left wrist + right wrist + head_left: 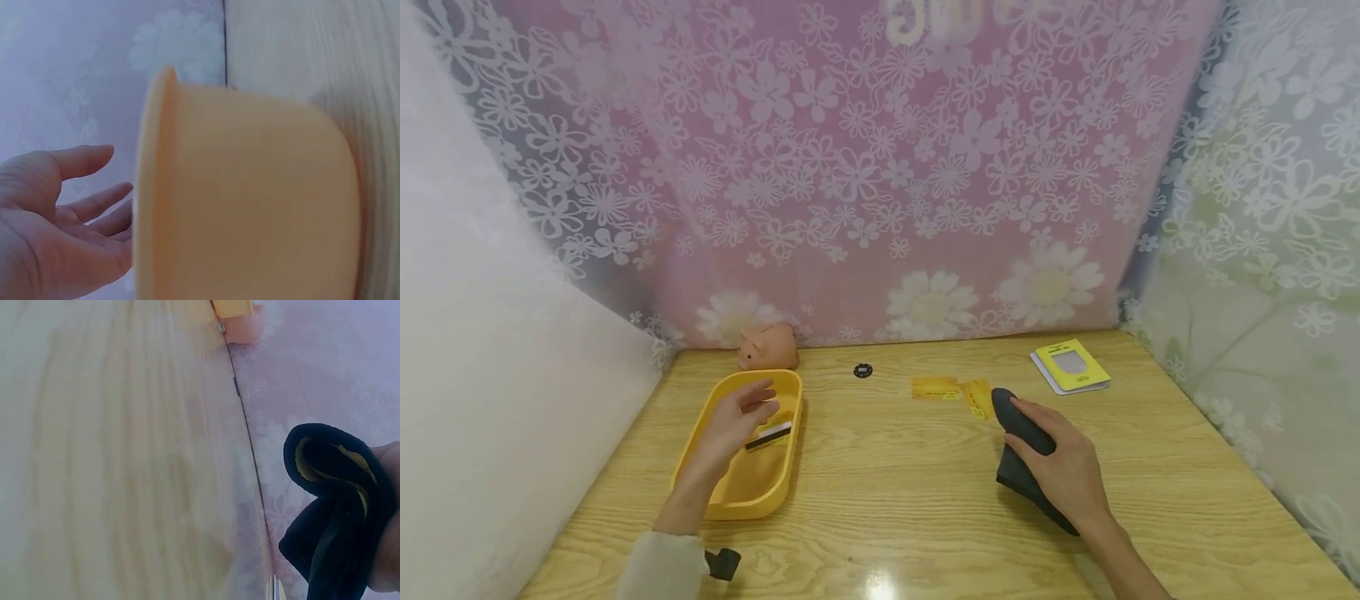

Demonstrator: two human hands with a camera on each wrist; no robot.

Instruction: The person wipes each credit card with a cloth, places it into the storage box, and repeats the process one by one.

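Observation:
In the head view my left hand [737, 421] is over the yellow plastic bin [793, 467], its fingers loosely bent and holding nothing. The left wrist view shows the same hand [69, 219] beside the bin's rim, palm visible. Inside the bin lie a black-and-white strip-like item [769, 436] and something orange, partly hidden by the hand. My right hand [1071, 467] grips a dark folded cloth item [1030, 479] above the table's right half. A yellow inner layer shows in its folds [331, 469] in the right wrist view.
Two orange cards [935, 388] lie mid-table, one partly near the cloth item. A black round chip [862, 371] is farther left. A pink piggy bank [769, 347] stands behind the bin. A yellow-covered booklet [1071, 367] lies back right. Patterned curtains surround the wooden table [880, 483].

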